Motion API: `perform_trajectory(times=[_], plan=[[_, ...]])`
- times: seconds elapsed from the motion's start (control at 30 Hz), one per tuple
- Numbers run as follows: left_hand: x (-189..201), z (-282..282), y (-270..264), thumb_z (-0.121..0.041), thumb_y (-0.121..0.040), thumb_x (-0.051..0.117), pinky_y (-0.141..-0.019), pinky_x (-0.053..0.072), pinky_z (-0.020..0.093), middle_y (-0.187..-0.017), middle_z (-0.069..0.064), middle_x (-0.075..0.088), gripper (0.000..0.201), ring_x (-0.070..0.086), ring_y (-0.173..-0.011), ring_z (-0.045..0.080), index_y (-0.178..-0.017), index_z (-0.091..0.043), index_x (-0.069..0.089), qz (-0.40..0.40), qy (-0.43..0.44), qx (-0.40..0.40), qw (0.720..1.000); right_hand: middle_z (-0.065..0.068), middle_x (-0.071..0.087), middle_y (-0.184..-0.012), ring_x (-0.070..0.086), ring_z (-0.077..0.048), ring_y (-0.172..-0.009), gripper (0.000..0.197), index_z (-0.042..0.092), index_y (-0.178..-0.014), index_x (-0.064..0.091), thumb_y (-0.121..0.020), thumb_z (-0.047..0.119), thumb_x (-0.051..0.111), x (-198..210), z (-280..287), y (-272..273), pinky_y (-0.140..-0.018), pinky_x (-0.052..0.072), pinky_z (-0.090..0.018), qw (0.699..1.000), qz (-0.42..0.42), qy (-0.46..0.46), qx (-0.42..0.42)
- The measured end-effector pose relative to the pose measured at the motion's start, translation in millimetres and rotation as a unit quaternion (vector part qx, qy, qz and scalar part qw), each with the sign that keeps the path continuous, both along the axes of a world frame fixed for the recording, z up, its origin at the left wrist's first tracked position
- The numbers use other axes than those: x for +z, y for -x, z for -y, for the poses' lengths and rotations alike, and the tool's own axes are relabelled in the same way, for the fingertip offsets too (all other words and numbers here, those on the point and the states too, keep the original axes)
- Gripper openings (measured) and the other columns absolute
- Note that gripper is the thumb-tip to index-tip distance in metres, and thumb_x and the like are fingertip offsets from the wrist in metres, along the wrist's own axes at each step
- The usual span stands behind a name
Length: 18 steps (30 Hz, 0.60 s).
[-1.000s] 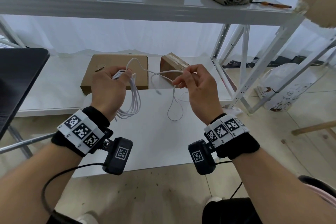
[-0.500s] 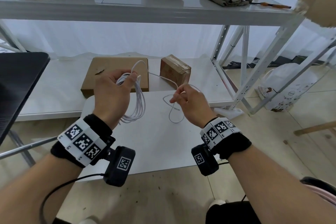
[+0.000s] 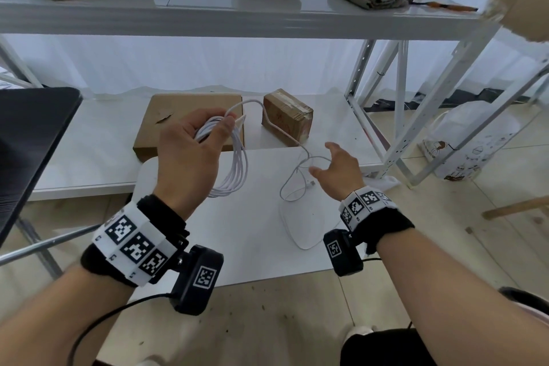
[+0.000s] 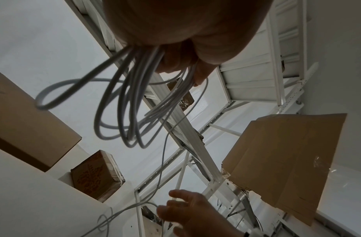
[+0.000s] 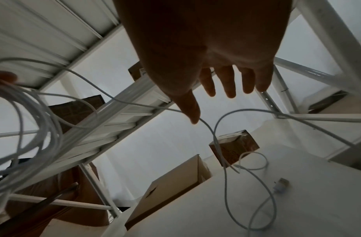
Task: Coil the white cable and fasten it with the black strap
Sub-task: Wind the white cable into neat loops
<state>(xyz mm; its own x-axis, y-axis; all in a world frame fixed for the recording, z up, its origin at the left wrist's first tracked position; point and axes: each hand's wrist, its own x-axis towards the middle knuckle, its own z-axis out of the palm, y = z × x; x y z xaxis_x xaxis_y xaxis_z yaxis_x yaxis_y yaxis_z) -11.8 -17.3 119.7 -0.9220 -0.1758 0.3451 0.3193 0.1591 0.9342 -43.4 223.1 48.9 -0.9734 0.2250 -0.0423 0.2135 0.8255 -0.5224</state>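
Observation:
My left hand [image 3: 211, 128] is raised over the white table [image 3: 237, 241] and grips a white cable coil [image 3: 234, 169], whose several loops hang below the fist. In the left wrist view the coil [image 4: 131, 112] dangles from the curled fingers [image 4: 185, 69]. One strand runs from the coil to a loose tail [image 3: 294, 187] lying on the table, ending in a plug [image 5: 281, 184]. My right hand [image 3: 323, 159] hovers open just above that tail with spread fingers [image 5: 230, 86]; the thumb is at the strand. No black strap shows in any view.
A flat cardboard box [image 3: 184, 116] and a small taped box [image 3: 288, 116] sit on the low shelf behind the table. White shelf uprights [image 3: 365, 116] stand to the right, a black surface [image 3: 32, 142] to the left. A white bag [image 3: 463, 142] lies on the floor.
My right hand let go of the cable strand it was pinching, dropped toward the table and opened. The tail now lies slack on the table. My left hand kept the coil.

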Motion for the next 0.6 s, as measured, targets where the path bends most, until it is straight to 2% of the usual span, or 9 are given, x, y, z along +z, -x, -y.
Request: perform_trajectory(times=[0.13, 0.17, 0.23, 0.3, 0.37, 0.43, 0.47, 0.53, 0.6], plan=[[2, 2, -2, -0.021, -0.094, 0.07, -0.073, 0.051, 0.017, -0.084, -0.008, 0.074, 0.006, 0.065, -0.077, 0.005, -0.094, -0.023, 0.076, -0.01, -0.003, -0.002, 1.0, -0.016, 0.05, -0.147, 0.042, -0.034, -0.138, 0.077, 0.006, -0.154, 0.024, -0.093, 0.027, 0.066, -11, 0, 3, -0.111, 0.032, -0.037, 0.996, 0.08, 0.04, -0.002], [2, 2, -2, -0.021, -0.094, 0.07, -0.073, 0.052, 0.018, -0.085, -0.005, 0.075, 0.006, 0.065, -0.077, 0.006, -0.094, -0.023, 0.076, -0.01, -0.001, -0.001, 1.0, -0.016, 0.054, -0.143, 0.045, -0.034, -0.136, 0.072, 0.004, -0.153, 0.029, -0.094, 0.026, 0.064, -13, 0, 5, -0.109, 0.034, -0.035, 0.995, 0.084, 0.047, -0.002], [0, 5, 0, -0.021, -0.094, 0.07, -0.074, 0.053, 0.02, -0.086, -0.001, 0.075, 0.008, 0.066, -0.079, 0.009, -0.092, -0.025, 0.076, 0.0, 0.006, 0.006, 1.0, -0.015, 0.065, -0.13, 0.054, -0.031, -0.127, 0.05, 0.004, -0.14, 0.051, -0.096, 0.024, 0.062, -15, 0, 7, -0.104, 0.038, -0.032, 0.996, 0.072, 0.054, -0.001], [-3, 8, 2, -0.02, -0.094, 0.069, -0.076, 0.055, 0.022, -0.087, 0.0, 0.075, 0.008, 0.069, -0.081, 0.012, -0.091, -0.023, 0.076, 0.032, 0.024, 0.004, 0.999, -0.012, 0.074, -0.104, 0.066, -0.03, -0.107, 0.025, 0.005, -0.111, 0.072, -0.096, 0.022, 0.061, -17, 2, 9, -0.097, 0.047, -0.035, 0.995, 0.039, 0.088, -0.005], [-7, 10, 5, -0.022, -0.094, 0.069, -0.073, 0.055, 0.021, -0.086, -0.001, 0.075, 0.008, 0.069, -0.079, 0.008, -0.095, -0.021, 0.076, 0.071, 0.065, -0.007, 0.995, -0.005, 0.07, -0.077, 0.068, -0.028, -0.086, 0.022, 0.004, -0.093, 0.077, -0.096, 0.02, 0.062, -18, 5, 12, -0.09, 0.053, -0.042, 0.988, 0.013, 0.147, -0.033], [-11, 10, 6, -0.027, -0.095, 0.068, -0.06, 0.045, 0.009, -0.081, -0.008, 0.07, 0.009, 0.061, -0.065, -0.004, -0.099, -0.022, 0.074, 0.11, 0.139, -0.019, 0.984, 0.001, 0.061, -0.063, 0.059, -0.022, -0.068, 0.021, 0.005, -0.09, 0.077, -0.096, 0.018, 0.061, -16, 8, 15, -0.084, 0.055, -0.043, 0.966, 0.002, 0.246, -0.082], [-13, 10, 8, -0.031, -0.094, 0.068, -0.055, 0.04, 0.008, -0.079, -0.012, 0.067, 0.013, 0.058, -0.062, -0.004, -0.102, -0.022, 0.073, 0.13, 0.182, -0.024, 0.974, 0.001, 0.057, -0.061, 0.054, -0.019, -0.062, 0.02, 0.004, -0.091, 0.075, -0.097, 0.015, 0.059, -13, 10, 15, -0.079, 0.055, -0.039, 0.946, 0.001, 0.307, -0.106], [-15, 11, 9, -0.039, -0.093, 0.067, -0.053, 0.037, 0.015, -0.075, -0.014, 0.062, 0.024, 0.054, -0.06, 0.0, -0.103, -0.018, 0.073, 0.153, 0.268, -0.033, 0.951, -0.003, 0.051, -0.061, 0.049, -0.015, -0.056, 0.02, 0.001, -0.092, 0.07, -0.1, 0.009, 0.054, -2, 14, 14, -0.073, 0.055, -0.033, 0.902, -0.003, 0.411, -0.136], [-16, 11, 11, -0.048, -0.094, 0.062, -0.055, 0.036, 0.024, -0.07, -0.009, 0.06, 0.034, 0.053, -0.061, 0.006, -0.098, -0.015, 0.071, 0.164, 0.352, -0.033, 0.921, -0.005, 0.048, -0.064, 0.048, -0.014, -0.056, 0.022, 0.002, -0.087, 0.066, -0.101, 0.005, 0.05, 9, 17, 12, -0.067, 0.054, -0.029, 0.866, -0.013, 0.48, -0.141]])
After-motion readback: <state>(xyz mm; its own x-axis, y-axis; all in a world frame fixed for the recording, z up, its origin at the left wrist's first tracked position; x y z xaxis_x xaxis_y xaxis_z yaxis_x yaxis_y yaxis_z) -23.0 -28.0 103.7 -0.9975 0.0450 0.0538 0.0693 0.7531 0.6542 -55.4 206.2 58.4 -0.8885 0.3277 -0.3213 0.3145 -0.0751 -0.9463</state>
